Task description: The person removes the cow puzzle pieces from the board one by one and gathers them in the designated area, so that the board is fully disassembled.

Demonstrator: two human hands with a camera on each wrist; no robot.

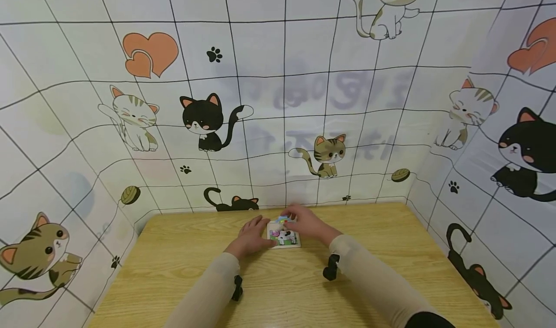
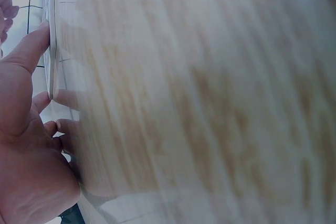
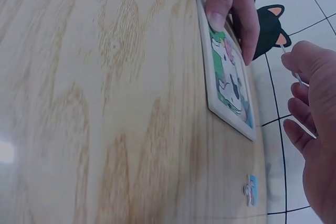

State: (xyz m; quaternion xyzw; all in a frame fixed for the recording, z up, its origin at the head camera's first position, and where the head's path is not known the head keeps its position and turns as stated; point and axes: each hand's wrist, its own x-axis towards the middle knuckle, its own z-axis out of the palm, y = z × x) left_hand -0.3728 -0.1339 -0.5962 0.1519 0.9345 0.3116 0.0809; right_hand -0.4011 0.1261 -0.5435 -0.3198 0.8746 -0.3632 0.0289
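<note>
A jigsaw puzzle board (image 1: 284, 245) with a pale frame and a cow picture lies flat on the table. My left hand (image 1: 249, 237) holds its left side, thumb on the near corner and fingers at the far corner. In the right wrist view that thumb presses on the board (image 3: 214, 90). Above the board's right part, my right hand (image 1: 306, 223) pinches a thin puzzle piece (image 3: 300, 78), seen nearly edge-on. Its picture cannot be made out there. One loose puzzle piece (image 3: 252, 190), partly blue, lies on the table to the right of the board.
The wooden table (image 1: 195, 250) ends just behind the board, against a wall sheet (image 1: 260, 164) printed with cats and a grid. More printed sheet stands along both sides. Dark straps (image 1: 331, 267) sit on both wrists.
</note>
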